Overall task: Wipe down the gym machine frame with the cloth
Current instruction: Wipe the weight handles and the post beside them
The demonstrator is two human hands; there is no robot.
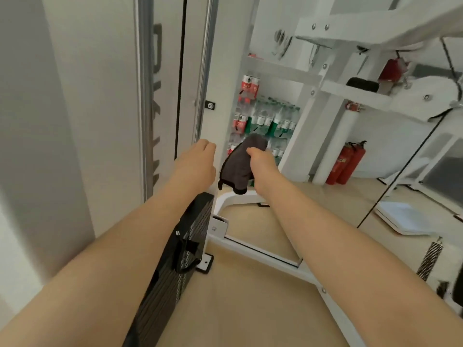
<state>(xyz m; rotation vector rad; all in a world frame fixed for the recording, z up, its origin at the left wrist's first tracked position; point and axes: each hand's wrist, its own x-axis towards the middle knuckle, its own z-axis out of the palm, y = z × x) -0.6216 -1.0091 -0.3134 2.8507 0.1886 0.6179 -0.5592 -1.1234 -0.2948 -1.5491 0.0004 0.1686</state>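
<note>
A dark grey-brown soft cloth [238, 166] hangs bunched in the person's right hand [261, 162], whose fingers are curled round its upper part so the loose end droops. It is held in the air just right of the white painted upright post of the gym machine frame [220, 101], not yet clearly pressed to the metal; the hand seems to be carrying it toward the post to start a wipe.

The left hand [198, 161] reaches to the same post, fingers curled over its edge, probably to steady the person while leaning in. How firmly it holds cannot be told.

Left of the post run a shiny chrome guide rod [204, 78] and a thin black cable [181, 71]. Further left a pale panel carries large grey vertical lettering [157, 101], too blurred to read.

Below the post a black ribbed weight stack [180, 249] stands on the tan floor.

Behind the post are plastic water bottles with red and green labels [265, 116], print illegible. Right of them stand two red fire extinguishers [347, 162].
</note>
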